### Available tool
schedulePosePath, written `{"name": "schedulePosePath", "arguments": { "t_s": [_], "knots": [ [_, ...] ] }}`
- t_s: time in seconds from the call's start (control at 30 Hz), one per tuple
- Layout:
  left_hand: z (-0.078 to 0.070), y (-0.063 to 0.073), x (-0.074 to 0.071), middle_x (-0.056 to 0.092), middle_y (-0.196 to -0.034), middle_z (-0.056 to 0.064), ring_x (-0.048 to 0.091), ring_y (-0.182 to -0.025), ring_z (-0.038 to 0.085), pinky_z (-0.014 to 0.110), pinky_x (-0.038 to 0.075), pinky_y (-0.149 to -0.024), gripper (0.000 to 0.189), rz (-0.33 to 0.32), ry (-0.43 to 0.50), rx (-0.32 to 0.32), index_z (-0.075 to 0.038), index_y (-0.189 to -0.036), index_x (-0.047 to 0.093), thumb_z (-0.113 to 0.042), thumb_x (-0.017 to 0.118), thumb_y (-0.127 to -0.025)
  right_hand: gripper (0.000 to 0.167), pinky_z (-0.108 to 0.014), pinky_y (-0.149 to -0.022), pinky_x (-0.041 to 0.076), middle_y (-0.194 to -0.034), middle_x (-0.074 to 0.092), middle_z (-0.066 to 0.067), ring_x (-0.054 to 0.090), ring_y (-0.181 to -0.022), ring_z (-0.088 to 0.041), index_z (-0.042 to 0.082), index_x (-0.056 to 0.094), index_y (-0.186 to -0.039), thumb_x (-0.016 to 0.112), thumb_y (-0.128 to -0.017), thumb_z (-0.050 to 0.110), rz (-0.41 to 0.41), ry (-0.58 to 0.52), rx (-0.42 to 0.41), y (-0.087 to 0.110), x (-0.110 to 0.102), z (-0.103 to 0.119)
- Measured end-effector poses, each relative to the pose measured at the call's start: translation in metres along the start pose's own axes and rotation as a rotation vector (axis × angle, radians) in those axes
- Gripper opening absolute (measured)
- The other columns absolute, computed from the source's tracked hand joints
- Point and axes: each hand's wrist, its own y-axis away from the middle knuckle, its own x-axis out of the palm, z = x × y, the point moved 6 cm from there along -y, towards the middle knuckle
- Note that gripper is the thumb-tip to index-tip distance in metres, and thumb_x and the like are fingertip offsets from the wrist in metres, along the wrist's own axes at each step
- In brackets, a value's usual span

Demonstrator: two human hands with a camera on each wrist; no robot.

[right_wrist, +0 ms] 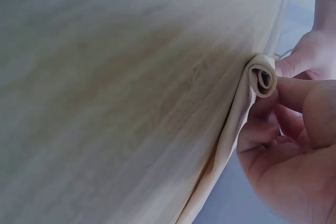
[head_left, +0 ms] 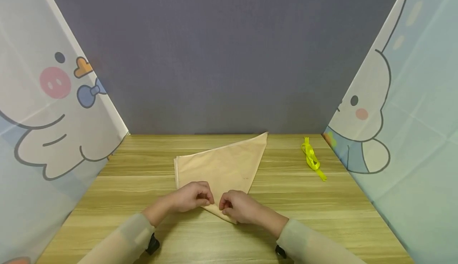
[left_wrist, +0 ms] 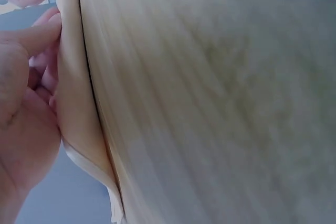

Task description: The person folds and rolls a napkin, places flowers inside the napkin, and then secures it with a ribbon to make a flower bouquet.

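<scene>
A beige cloth (head_left: 222,162), folded in layers, lies on the wooden table with its near edge rolled up. My left hand (head_left: 191,196) pinches the rolled edge (left_wrist: 73,72) between thumb and fingers near its middle. Close beside it, my right hand (head_left: 241,206) grips the same roll toward its right end. The right wrist view shows that end as a small spiral (right_wrist: 262,81) at the right fingertips, with the left hand (right_wrist: 315,51) beyond. Toward the back right, the cloth's far corner tapers to a point.
A bundled bright yellow ribbon (head_left: 311,156) lies on the right of the table (head_left: 354,216). A dark grey panel (head_left: 229,57) stands along the back edge. Curtains with cartoon animals (head_left: 53,97) hang at both sides.
</scene>
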Motion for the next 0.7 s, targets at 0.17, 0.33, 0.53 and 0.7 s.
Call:
{"name": "schedulePosePath", "arguments": {
  "t_s": [0.17, 0.33, 0.53, 0.7],
  "knots": [
    [0.002, 0.003, 0.001, 0.069, -0.109, -0.005, 0.062, -0.098, 0.001, 0.023, 0.059, -0.091, 0.015, 0.036, 0.1, -0.002, -0.017, -0.11, 0.082, -0.008, 0.081, -0.098, 0.01, -0.021, -0.075, 0.051, -0.089, 0.068, 0.013, 0.056, -0.08, 0.003, 0.018, 0.075, -0.097, 0.078, -0.1, 0.008, 0.004, -0.028, 0.009, -0.001, 0.0, -0.002],
    [-0.001, 0.003, 0.0, 0.07, -0.108, -0.005, 0.062, -0.097, 0.002, 0.024, 0.058, -0.088, 0.012, 0.022, 0.072, 0.014, -0.017, -0.111, 0.083, -0.015, 0.083, -0.098, 0.005, -0.02, -0.076, 0.052, -0.089, 0.067, 0.013, 0.056, -0.081, 0.004, 0.016, 0.077, -0.098, 0.078, -0.101, 0.012, -0.01, -0.018, 0.004, 0.0, -0.002, -0.003],
    [-0.007, 0.004, 0.002, 0.071, -0.103, -0.007, 0.06, -0.091, 0.0, 0.022, 0.056, -0.082, 0.01, 0.007, 0.069, -0.015, -0.017, -0.107, 0.084, -0.015, 0.085, -0.098, 0.017, -0.019, -0.074, 0.05, -0.089, 0.064, 0.011, 0.054, -0.079, 0.003, 0.016, 0.077, -0.098, 0.091, -0.091, 0.022, -0.013, 0.005, -0.022, 0.006, -0.001, -0.001],
    [-0.014, 0.004, 0.008, 0.073, -0.102, -0.005, 0.061, -0.088, -0.003, 0.022, 0.058, -0.078, 0.009, -0.001, 0.102, 0.006, -0.016, -0.106, 0.085, -0.013, 0.085, -0.097, 0.023, -0.018, -0.073, 0.048, -0.088, 0.062, 0.01, 0.05, -0.078, 0.004, 0.018, 0.073, -0.095, 0.095, -0.088, 0.023, 0.011, 0.058, -0.049, 0.01, -0.001, 0.002]
  ]
}}
